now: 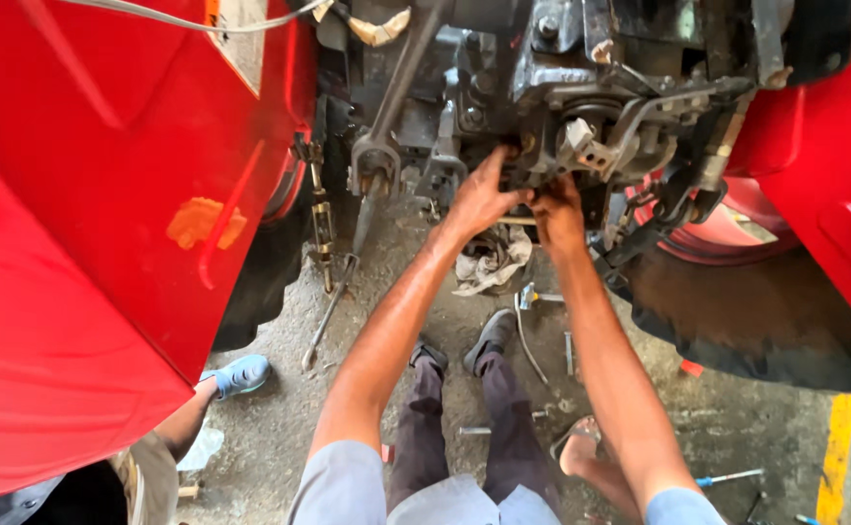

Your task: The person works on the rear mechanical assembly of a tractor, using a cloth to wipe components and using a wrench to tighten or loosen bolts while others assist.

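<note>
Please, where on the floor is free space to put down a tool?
Bare concrete lies between the yellow line and the big tyre, and left, between the blue shoe and the long rod. Under both hands, left hand and right hand, rag and tools crowd it.

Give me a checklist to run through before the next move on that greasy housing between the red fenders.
1. Both hands on the work: left hand and right hand press on the dark housing. Ok.
2. Grip on a part or tool: fingers hidden in the recess. Cannot tell.
3. Rag within reach below the hands. Ok.
4. Floor underfoot: loose wrenches lie near the shoes. Not ok.
5. Bystander's blue shoe close by the left fender. Not ok.
</note>
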